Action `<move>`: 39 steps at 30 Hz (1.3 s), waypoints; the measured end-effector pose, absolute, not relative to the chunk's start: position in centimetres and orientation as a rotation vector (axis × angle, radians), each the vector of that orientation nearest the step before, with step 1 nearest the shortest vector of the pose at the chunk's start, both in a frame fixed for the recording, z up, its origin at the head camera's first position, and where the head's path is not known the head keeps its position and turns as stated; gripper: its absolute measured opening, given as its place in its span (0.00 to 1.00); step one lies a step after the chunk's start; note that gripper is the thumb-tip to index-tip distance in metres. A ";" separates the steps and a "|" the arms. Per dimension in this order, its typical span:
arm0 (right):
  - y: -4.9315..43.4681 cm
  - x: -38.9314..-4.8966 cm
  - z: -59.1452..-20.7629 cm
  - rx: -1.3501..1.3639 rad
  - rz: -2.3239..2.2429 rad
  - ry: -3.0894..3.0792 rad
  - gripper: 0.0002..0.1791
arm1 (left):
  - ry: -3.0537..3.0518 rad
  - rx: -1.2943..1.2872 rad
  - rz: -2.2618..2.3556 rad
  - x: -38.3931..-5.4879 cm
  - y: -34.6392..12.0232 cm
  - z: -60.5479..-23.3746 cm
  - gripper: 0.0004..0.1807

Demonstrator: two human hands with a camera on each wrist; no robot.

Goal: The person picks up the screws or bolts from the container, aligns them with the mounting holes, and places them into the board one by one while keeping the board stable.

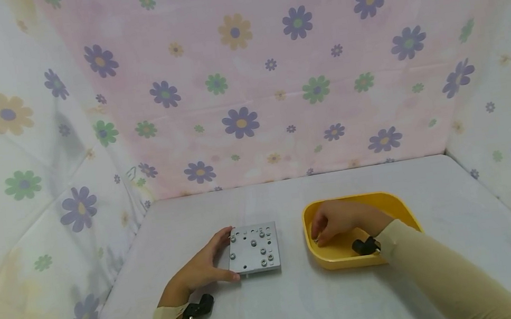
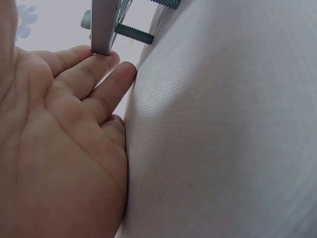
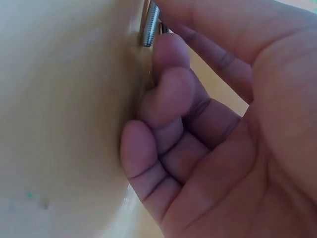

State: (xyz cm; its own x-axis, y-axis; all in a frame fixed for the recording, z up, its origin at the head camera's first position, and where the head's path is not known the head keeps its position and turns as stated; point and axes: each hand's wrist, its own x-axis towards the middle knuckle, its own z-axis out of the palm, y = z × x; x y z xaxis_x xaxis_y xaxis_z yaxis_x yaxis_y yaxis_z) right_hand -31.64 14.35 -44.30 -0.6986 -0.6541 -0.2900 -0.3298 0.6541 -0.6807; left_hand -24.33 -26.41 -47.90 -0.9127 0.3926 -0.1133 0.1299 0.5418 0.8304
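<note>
A square silver metal plate (image 1: pixel 249 263) with holes and several socket-head screws in it stands on the table. My left hand (image 1: pixel 200 268) spans its left side, thumb at the near edge and fingertips at the far corner. In the left wrist view, fingers touch the plate's edge (image 2: pixel 101 37), and a threaded screw shank (image 2: pixel 136 34) sticks out beneath it. Inside a yellow tray (image 1: pixel 328 265), my right hand (image 1: pixel 339 218) has its fingers curled down at the left end. A screw (image 3: pixel 150 27) shows at the thumb and fingertips in the right wrist view; its head is hidden.
A white cloth covers the table (image 1: pixel 298 308). Flowered fabric (image 1: pixel 266 89) hangs behind and at both sides. Each wrist carries a small black camera, such as the one on the left wrist (image 1: pixel 198 307). The tray's raised walls surround the right hand.
</note>
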 end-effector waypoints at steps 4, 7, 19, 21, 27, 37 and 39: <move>13.9 -31.6 -44.2 -0.735 -0.813 2.361 0.06 | 2.496 0.443 1.308 -24.3 -26.5 -47.9 0.70; 13.6 -31.5 -44.1 -0.719 -0.799 2.377 0.06 | 2.497 0.449 1.310 -24.3 -26.5 -48.0 0.70; 13.2 -31.5 -43.9 -0.761 -0.747 2.409 0.04 | 2.497 0.440 1.315 -24.3 -26.5 -48.0 0.70; 13.2 -31.5 -43.9 -0.759 -0.739 2.416 0.04 | 2.497 0.435 1.316 -24.3 -26.5 -48.0 0.70; 13.3 -31.5 -43.6 -0.767 -0.737 2.429 0.02 | 2.492 0.425 1.320 -24.3 -26.5 -48.1 0.70; 14.0 -31.6 -43.3 -0.743 -0.780 2.440 0.02 | 2.501 0.420 1.317 -24.2 -26.5 -48.0 0.70; 14.1 -31.7 -43.3 -0.743 -0.791 2.443 0.02 | 2.505 0.414 1.313 -24.2 -26.4 -48.0 0.70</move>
